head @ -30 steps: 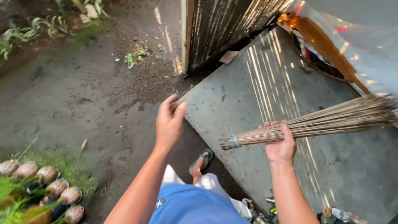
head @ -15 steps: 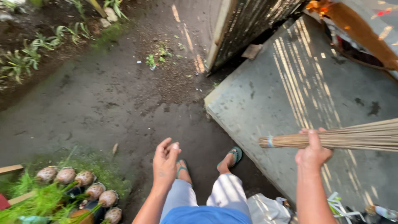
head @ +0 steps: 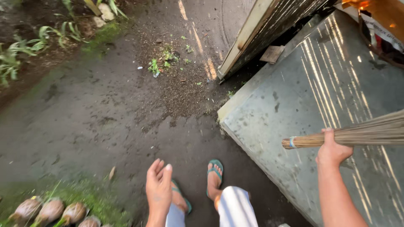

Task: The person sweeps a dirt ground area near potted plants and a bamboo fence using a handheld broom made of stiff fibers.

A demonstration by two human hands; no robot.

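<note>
Straw-coloured bundled stick broom point(head: 349, 135) is clenched in your right hand point(head: 332, 149); left hand point(head: 158, 187) hangs released. Sweeping the scattered leaf litter point(head: 168, 61) seemingly follows.

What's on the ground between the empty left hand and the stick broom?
In the head view, between the left hand and the stick broom are both feet in green flip-flops, dark wet ground, and the concrete slab edge.

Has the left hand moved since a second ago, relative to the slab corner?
Yes. The left hand was at the corner of the concrete slab a second ago; now it hangs open well short of it, over the dirt ground beside the feet.
</note>
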